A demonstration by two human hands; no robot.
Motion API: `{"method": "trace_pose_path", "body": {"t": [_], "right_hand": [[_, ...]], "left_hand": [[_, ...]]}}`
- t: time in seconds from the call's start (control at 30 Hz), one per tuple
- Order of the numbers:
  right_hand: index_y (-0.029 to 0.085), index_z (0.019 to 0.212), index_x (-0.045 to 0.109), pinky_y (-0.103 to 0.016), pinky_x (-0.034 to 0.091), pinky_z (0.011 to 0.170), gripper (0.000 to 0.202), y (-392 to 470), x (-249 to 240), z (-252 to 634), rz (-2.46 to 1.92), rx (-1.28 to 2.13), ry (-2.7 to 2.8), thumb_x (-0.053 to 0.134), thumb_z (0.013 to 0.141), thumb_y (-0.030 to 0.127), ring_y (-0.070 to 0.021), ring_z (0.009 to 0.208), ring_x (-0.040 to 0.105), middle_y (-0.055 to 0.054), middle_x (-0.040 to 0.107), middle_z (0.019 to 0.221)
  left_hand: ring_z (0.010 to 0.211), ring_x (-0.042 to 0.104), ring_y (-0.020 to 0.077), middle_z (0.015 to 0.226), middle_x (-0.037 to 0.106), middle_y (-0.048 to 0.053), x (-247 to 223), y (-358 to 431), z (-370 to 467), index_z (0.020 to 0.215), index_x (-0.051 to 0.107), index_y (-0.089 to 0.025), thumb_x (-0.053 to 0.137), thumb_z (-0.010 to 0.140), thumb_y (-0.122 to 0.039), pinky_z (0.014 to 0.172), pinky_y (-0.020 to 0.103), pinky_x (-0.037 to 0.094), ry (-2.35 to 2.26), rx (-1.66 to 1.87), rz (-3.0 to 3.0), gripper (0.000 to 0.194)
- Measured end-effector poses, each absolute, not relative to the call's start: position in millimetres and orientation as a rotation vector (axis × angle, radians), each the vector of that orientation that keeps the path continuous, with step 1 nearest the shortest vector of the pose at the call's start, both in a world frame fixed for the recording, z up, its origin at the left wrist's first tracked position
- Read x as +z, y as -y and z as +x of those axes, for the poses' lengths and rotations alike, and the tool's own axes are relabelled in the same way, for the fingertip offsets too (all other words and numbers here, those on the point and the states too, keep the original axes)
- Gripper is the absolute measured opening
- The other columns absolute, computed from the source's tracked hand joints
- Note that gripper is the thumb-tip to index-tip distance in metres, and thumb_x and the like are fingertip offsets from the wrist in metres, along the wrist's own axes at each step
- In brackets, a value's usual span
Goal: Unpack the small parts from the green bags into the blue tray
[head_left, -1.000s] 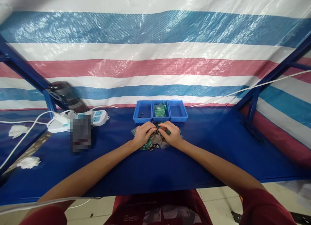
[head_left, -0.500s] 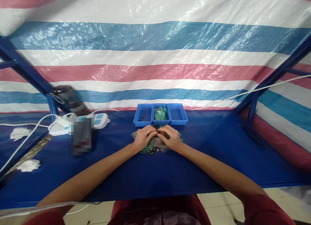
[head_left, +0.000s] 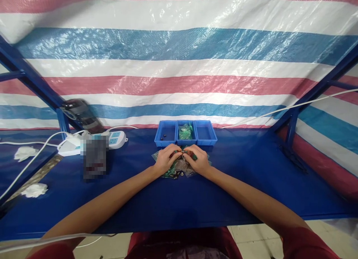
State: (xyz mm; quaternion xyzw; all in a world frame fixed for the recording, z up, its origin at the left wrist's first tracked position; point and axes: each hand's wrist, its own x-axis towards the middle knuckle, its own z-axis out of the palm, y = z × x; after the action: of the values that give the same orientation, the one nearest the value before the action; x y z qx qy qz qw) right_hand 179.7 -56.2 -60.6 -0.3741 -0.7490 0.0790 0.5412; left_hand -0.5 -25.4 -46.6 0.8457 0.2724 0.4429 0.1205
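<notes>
My left hand (head_left: 165, 161) and my right hand (head_left: 199, 161) meet in front of the blue bins, thumbs and fingertips pinched together. Between the fingertips is a small dark piece, too tiny and too covered to name. Beneath both hands lies a clear plastic bag (head_left: 181, 165) with brownish contents. Green material in plastic (head_left: 169, 172) shows around it, partly hidden by my hands. Several small dark and metallic parts (head_left: 176, 175) lie loose at the near edge of the bags.
Three joined blue bins stand behind my hands: the left bin (head_left: 165, 143) holds a few tiny parts, the middle bin (head_left: 187, 142) green bagged pieces. A white power strip (head_left: 119, 139), cables, a blurred dark object (head_left: 95, 158) and crumpled white tissue (head_left: 35, 190) lie leftward. Blue frame bars flank the table.
The view has shifted very slightly. Both hands stay pinched together over the bags, with only small finger movement.
</notes>
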Motion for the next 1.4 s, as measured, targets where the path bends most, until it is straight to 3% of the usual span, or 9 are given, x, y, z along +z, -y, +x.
{"method": "trace_pose_path", "body": {"t": [0.23, 0.5, 0.8, 0.97, 1.17, 1.4], "right_hand": [[0.018, 0.095, 0.062, -0.026, 0.048, 0.057, 0.014, 56.1, -59.1, 179.8, -0.883, 0.18, 1.78, 0.053, 0.09, 0.028, -0.0131, 0.058, 0.053, -0.003, 0.056, 0.07], [0.019, 0.091, 0.063, -0.027, 0.05, 0.061, 0.014, 54.3, -62.2, 181.1, -0.871, 0.207, 1.808, 0.052, 0.09, 0.027, -0.0141, 0.064, 0.058, -0.006, 0.062, 0.08], [0.019, 0.09, 0.063, -0.026, 0.05, 0.061, 0.012, 55.0, -61.4, 181.6, -0.864, 0.207, 1.807, 0.052, 0.09, 0.024, -0.0144, 0.067, 0.059, -0.006, 0.062, 0.08], [0.018, 0.09, 0.063, -0.026, 0.049, 0.061, 0.015, 56.1, -60.6, 180.6, -0.892, 0.207, 1.805, 0.05, 0.091, 0.026, -0.0135, 0.064, 0.057, -0.006, 0.062, 0.08], [0.019, 0.09, 0.063, -0.026, 0.05, 0.062, 0.014, 56.7, -59.5, 179.8, -0.878, 0.21, 1.8, 0.05, 0.091, 0.026, -0.0136, 0.064, 0.058, -0.006, 0.062, 0.08], [0.019, 0.09, 0.062, -0.027, 0.05, 0.062, 0.015, 57.6, -57.8, 180.8, -0.903, 0.215, 1.806, 0.049, 0.092, 0.026, -0.0142, 0.065, 0.058, -0.006, 0.062, 0.079]], "left_hand": [[0.073, 0.062, 0.0117, 0.086, 0.066, 0.005, -44.8, 26.7, 0.9, 0.095, 0.061, -0.017, 0.054, 0.091, -0.023, 0.064, 0.021, 0.05, -0.789, 1.344, 2.488, 0.011], [0.049, 0.053, 0.0057, 0.09, 0.069, 0.005, -45.2, 29.7, 0.2, 0.096, 0.063, -0.017, 0.055, 0.089, -0.025, 0.052, 0.019, 0.047, -0.844, 1.392, 2.448, 0.013], [0.045, 0.051, 0.0047, 0.085, 0.07, 0.002, -43.8, 31.2, 0.4, 0.095, 0.063, -0.018, 0.056, 0.088, -0.024, 0.052, 0.018, 0.047, -0.863, 1.416, 2.428, 0.011], [0.054, 0.054, 0.0068, 0.09, 0.066, 0.005, -42.1, 31.6, -0.2, 0.095, 0.062, -0.017, 0.056, 0.089, -0.024, 0.056, 0.02, 0.048, -0.843, 1.44, 2.461, 0.011], [0.083, 0.063, 0.0148, 0.093, 0.066, 0.007, -40.7, 31.4, -1.3, 0.099, 0.064, -0.017, 0.052, 0.091, -0.023, 0.073, 0.025, 0.052, -0.826, 1.441, 2.489, 0.014], [0.088, 0.064, 0.0154, 0.094, 0.066, 0.007, -42.0, 30.7, -0.3, 0.1, 0.062, -0.017, 0.046, 0.094, -0.023, 0.074, 0.026, 0.053, -0.784, 1.366, 2.467, 0.018]]}}
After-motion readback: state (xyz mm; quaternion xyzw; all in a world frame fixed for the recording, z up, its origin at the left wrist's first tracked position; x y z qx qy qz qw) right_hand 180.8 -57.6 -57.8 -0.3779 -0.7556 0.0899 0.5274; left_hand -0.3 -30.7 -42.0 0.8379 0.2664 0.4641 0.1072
